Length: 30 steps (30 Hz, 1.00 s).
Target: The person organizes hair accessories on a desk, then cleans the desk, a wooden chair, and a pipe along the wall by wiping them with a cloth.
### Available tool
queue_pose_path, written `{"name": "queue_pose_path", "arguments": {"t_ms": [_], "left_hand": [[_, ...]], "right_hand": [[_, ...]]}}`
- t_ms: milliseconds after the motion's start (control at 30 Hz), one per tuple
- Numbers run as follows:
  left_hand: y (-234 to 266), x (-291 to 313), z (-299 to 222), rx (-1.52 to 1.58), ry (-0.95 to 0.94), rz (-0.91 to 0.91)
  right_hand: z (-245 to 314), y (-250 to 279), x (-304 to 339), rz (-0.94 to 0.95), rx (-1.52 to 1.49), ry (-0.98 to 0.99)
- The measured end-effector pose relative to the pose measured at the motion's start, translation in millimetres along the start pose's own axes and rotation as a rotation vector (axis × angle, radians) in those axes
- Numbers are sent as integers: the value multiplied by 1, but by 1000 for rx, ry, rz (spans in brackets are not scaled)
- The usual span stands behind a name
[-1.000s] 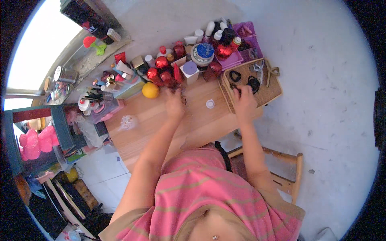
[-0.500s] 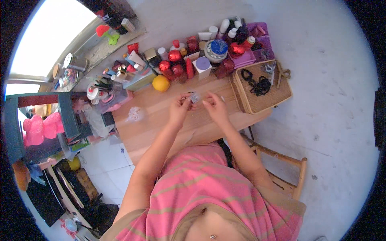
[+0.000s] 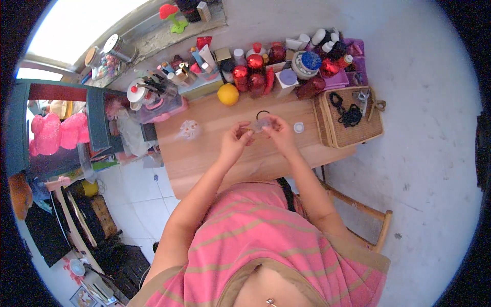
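The right hand point(image 3: 277, 134) is pinching a small, pale, see-through piece point(image 3: 262, 124) between thumb and fingers, its fingers clamped on it. The left hand point(image 3: 237, 140) is bringing its curled thumb and fingertips up to the piece's left end; whether they are gripping it or only touching it, I cannot tell. The piece is sitting between the two hands, above the wooden table point(image 3: 220, 171), and a thin black loop point(image 3: 263, 112) is showing just beyond it, partly hidden by the fingers.

Near the grip, to its right, a white round disc point(image 3: 299, 127) is lying on the tabletop. Farther left of the grip, a white scrunchie point(image 3: 189, 130) is lying there too. Beyond the grip and a little left, a yellow ball point(image 3: 228, 94) is resting in front of red bottles point(image 3: 257, 84). Beyond and to the right, a white box point(image 3: 285, 90) is standing near a blue-topped jar point(image 3: 307, 65). Well to the right of the grip, a woven case point(image 3: 353, 134) is holding black bands point(image 3: 350, 116) on its top.
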<state>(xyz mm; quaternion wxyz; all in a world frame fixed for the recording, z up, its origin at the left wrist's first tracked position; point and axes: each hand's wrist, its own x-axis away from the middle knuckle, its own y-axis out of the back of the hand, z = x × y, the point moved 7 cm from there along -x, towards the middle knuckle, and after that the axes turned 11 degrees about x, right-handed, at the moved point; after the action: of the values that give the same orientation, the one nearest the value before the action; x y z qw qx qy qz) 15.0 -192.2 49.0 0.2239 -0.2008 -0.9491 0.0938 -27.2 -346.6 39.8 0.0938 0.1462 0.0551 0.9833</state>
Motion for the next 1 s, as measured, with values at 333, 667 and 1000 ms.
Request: {"name": "queue_pose_path", "arguments": {"t_ms": [333,667,1000], "left_hand": [[71,22,47,-514,-165,-72],[-29,41,63,-1171,-308,441],[40,33,28,-498,-230,-68]], "right_hand": [[-78,96,-22,-631,347,-89],[-37,1,3,-331,1109,268],[-11,11,27,-260,672,43]]}}
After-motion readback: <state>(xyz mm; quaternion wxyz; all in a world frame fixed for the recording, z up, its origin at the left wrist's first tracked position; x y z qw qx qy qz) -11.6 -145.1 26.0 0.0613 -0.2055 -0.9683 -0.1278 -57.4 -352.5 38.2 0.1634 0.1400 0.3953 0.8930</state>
